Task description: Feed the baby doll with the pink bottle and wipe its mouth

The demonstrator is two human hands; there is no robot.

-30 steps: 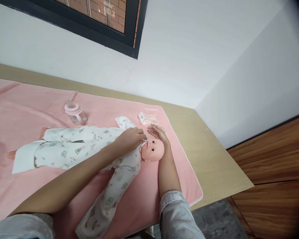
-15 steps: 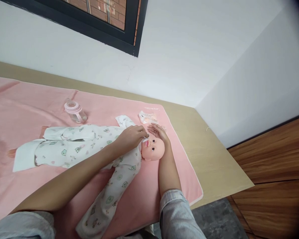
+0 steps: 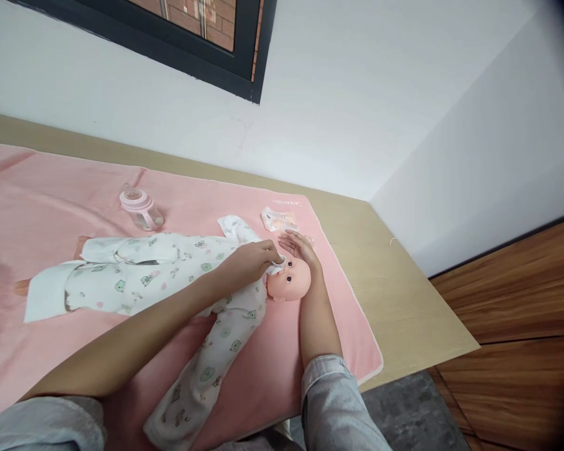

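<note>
A baby doll (image 3: pixel 289 285) in a white printed sleepsuit (image 3: pixel 169 269) lies on its back on a pink towel (image 3: pixel 47 200), head to the right. My left hand (image 3: pixel 249 263) is closed on a small white wipe (image 3: pixel 276 268) and presses it to the doll's face. My right hand (image 3: pixel 301 247) lies open around the top of the doll's head, fingers stretched flat.
A pink-capped baby bottle (image 3: pixel 141 210) lies on the towel beyond the doll. A small wipe packet (image 3: pixel 278 219) sits near the towel's far right corner. The towel covers a light wood table (image 3: pixel 404 300) that meets white walls; the table's right edge drops to a wooden floor.
My left hand with the wipe has shifted slightly right, up over the doll's face. My right hand has stayed on the head.
</note>
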